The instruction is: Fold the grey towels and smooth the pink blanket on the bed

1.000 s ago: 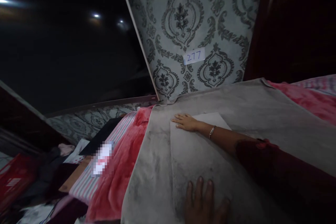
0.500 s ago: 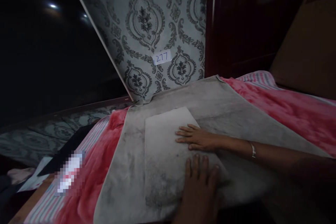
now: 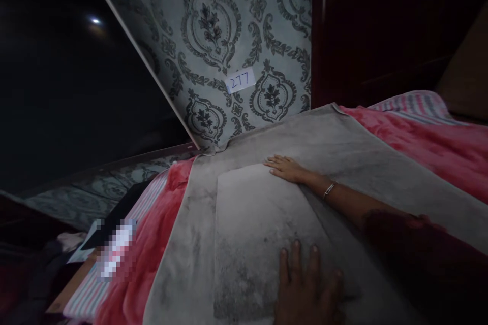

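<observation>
Folded cloth (image 3: 251, 223) lies under our left hand (image 3: 305, 289) and right hand (image 3: 285, 168), fingers (image 3: 296, 259) flat and gripping nothing, so uneven smoothing could ruck its fold.

"277" on the paper label (image 3: 240, 80)

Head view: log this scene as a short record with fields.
left hand: open, flat, palm down on the near end of the folded grey cloth
right hand: open, flat on the cloth's far edge; bangle at the wrist
under it: larger grey cloth spread over a pink blanket
behind: patterned panel, tilted, with a paper label reading 277
light: dim
</observation>
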